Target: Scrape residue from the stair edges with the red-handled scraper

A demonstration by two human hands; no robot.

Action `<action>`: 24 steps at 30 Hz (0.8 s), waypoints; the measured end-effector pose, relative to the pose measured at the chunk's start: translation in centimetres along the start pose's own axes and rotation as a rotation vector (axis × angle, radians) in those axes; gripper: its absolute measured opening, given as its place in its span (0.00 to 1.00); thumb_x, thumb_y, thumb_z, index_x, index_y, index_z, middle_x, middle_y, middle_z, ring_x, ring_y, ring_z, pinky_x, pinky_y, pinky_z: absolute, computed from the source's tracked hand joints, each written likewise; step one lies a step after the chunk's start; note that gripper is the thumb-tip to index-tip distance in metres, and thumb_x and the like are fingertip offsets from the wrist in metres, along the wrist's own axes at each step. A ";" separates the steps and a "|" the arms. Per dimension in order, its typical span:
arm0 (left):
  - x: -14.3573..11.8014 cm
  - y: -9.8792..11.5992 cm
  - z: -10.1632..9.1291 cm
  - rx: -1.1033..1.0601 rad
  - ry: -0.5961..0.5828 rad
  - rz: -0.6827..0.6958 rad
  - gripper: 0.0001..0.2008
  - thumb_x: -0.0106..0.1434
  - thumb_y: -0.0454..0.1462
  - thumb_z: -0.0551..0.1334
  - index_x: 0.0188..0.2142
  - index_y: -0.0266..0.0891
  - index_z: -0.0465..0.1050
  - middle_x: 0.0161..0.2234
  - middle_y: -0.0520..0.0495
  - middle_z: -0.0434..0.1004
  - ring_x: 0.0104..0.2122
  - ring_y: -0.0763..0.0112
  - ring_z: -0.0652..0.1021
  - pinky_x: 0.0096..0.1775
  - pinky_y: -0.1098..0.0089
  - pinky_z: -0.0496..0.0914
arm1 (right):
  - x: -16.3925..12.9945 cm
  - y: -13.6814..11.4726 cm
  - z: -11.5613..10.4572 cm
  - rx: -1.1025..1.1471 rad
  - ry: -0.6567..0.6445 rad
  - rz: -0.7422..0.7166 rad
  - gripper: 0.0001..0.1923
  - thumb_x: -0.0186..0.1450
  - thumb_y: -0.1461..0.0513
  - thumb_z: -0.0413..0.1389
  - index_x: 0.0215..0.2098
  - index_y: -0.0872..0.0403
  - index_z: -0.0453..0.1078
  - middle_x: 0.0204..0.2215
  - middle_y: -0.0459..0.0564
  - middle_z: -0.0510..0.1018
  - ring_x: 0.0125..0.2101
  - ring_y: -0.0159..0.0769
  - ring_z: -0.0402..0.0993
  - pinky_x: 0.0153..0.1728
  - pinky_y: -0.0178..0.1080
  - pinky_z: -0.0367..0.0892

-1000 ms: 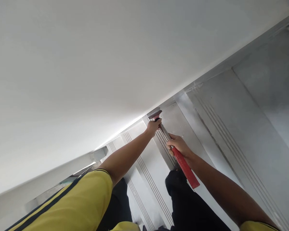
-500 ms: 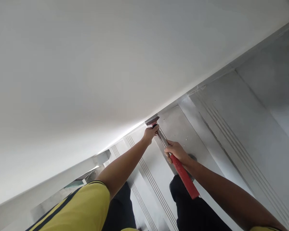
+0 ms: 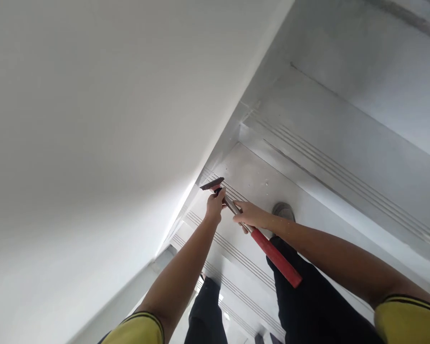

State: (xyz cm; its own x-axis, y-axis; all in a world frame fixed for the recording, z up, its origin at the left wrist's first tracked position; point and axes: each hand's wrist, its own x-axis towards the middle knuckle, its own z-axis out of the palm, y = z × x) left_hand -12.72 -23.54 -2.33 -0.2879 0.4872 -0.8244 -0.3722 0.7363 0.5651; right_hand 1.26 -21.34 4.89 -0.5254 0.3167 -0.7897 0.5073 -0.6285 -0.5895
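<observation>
We note both arms stretched forward and down; left hand [image 3: 215, 204] fist-closed ahead, right hand [image 3: 248, 216] curled just behind it, wrists nearly touching.

White wall [image 3: 75, 119] left, grey grooved stair treads [image 3: 326, 157] w/ daylight

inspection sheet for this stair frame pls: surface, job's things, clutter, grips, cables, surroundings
Surface: pale grey stair treads with grooved nosing strips; small specks on the tread by the tool head.
Job's things: long-handled scraper, red handle, metal shaft, dark blade end at the foot of the white wall.
Clutter: nothing seen beyond the specks.
Grips: left hand closed on the shaft just behind the blade; right hand closed on the shaft above the red handle.
Cables: nothing seen.
Surroundings: white wall to the left, steps rising ahead, the person's dark trousers and grey shoe on the tread.
</observation>
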 end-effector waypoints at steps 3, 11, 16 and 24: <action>-2.6 -0.9 0.0 0.047 -0.072 0.040 0.25 0.49 0.54 0.63 0.35 0.36 0.66 0.27 0.50 0.70 0.26 0.74 0.72 0.30 0.70 0.68 | -0.9 1.3 1.5 -0.038 0.123 -0.042 0.14 0.48 0.68 0.51 0.35 0.53 0.62 0.13 0.38 0.66 0.08 0.25 0.61 0.10 0.27 0.52; -6.3 -5.5 -3.2 0.167 -0.317 -0.052 0.23 0.52 0.55 0.60 0.32 0.37 0.70 0.23 0.50 0.70 0.27 0.74 0.72 0.30 0.73 0.65 | -2.6 3.9 1.8 0.369 0.407 -0.096 0.07 0.53 0.64 0.50 0.31 0.53 0.59 0.15 0.37 0.63 0.08 0.25 0.59 0.09 0.29 0.52; -11.7 -7.4 -3.7 0.078 -0.514 -0.282 0.18 0.54 0.51 0.63 0.28 0.36 0.71 0.22 0.48 0.70 0.25 0.74 0.72 0.30 0.73 0.66 | -2.3 5.0 0.9 0.536 0.544 -0.136 0.08 0.54 0.62 0.50 0.32 0.52 0.55 0.16 0.36 0.62 0.09 0.23 0.57 0.10 0.29 0.53; -18.1 -3.7 -2.8 -0.320 -0.590 -0.603 0.18 0.59 0.50 0.58 0.41 0.40 0.67 0.27 0.51 0.68 0.21 0.77 0.69 0.22 0.74 0.66 | 0.4 5.6 2.8 0.302 0.651 -0.082 0.13 0.55 0.63 0.51 0.37 0.52 0.53 0.18 0.38 0.62 0.12 0.27 0.61 0.13 0.30 0.55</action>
State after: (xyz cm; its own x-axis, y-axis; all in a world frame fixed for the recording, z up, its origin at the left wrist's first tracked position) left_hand -8.61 -36.41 10.63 0.5025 0.2870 -0.8155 -0.5663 0.8221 -0.0596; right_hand 1.94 -26.70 1.73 0.0076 0.6710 -0.7414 0.2231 -0.7239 -0.6529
